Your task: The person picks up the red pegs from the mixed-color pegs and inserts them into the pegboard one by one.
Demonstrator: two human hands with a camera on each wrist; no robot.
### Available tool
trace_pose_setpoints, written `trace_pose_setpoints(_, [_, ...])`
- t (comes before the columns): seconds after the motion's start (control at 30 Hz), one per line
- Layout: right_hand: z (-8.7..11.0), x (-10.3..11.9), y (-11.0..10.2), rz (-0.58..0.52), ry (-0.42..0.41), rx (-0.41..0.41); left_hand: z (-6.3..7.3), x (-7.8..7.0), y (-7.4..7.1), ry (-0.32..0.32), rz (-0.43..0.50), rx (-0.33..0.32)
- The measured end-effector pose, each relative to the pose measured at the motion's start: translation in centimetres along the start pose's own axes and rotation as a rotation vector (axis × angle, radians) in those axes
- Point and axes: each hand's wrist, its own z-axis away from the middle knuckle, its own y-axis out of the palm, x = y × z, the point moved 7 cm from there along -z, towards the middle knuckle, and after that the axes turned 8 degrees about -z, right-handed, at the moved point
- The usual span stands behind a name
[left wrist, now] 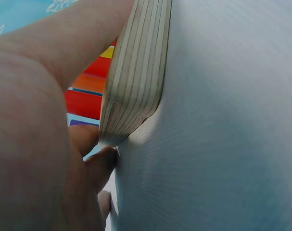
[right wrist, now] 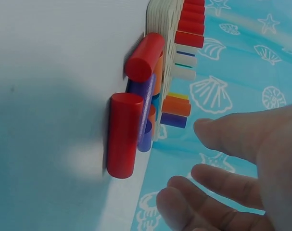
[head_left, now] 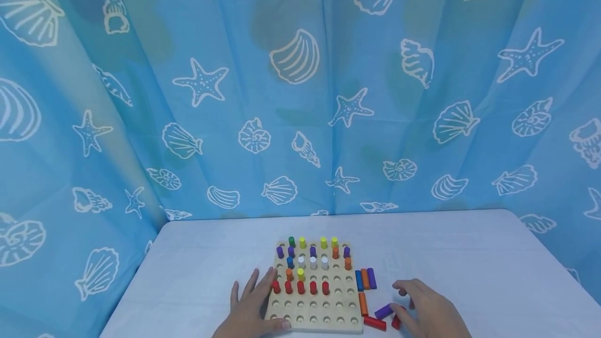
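Note:
A wooden pegboard (head_left: 307, 312) lies on the table with rows of holes. Red, white, yellow, purple, orange, blue and green pegs stand in some of them. My left hand (head_left: 249, 311) rests along the board's left edge, fingers spread and thumb at the near left corner. Right of the board, my right hand (head_left: 434, 311) hovers with relaxed fingers and holds nothing. Nearest to it is a red peg (right wrist: 123, 137), lying on the cloth beside a purple peg (head_left: 383, 311) and another red peg (head_left: 374, 323). In the right wrist view a gap shows between the fingertips and these pegs.
Along the board's right side lie a blue peg (head_left: 359, 280), an orange peg (head_left: 365, 279), a purple peg (head_left: 372, 278) and another orange peg (head_left: 363, 304). White cloth (head_left: 469, 254) covers the table. A blue shell-patterned curtain (head_left: 300, 119) hangs behind it.

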Motion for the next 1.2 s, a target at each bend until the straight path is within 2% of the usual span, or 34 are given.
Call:
trace_pose_setpoints(0.3, [-0.2,-1.6,1.2,0.048,0.065,0.078,0.0,-0.1,0.0,0.006,0.004,-0.003])
trace_pose_setpoints(0.7, [-0.2,-2.1,2.0,0.1,0.069,0.122,0.1,-0.2,-0.1,-0.004,0.01,0.003])
trace_pose_setpoints(0.97, [-0.2,-2.3,2.6,0.096,0.092,0.16,0.0,-0.1,0.0,0.005,0.008,0.0])
trace_pose_setpoints(1.2, [-0.2,-2.5,3.1,0.087,0.099,0.162,-0.1,0.1,0.1,0.012,-0.006,-0.004])
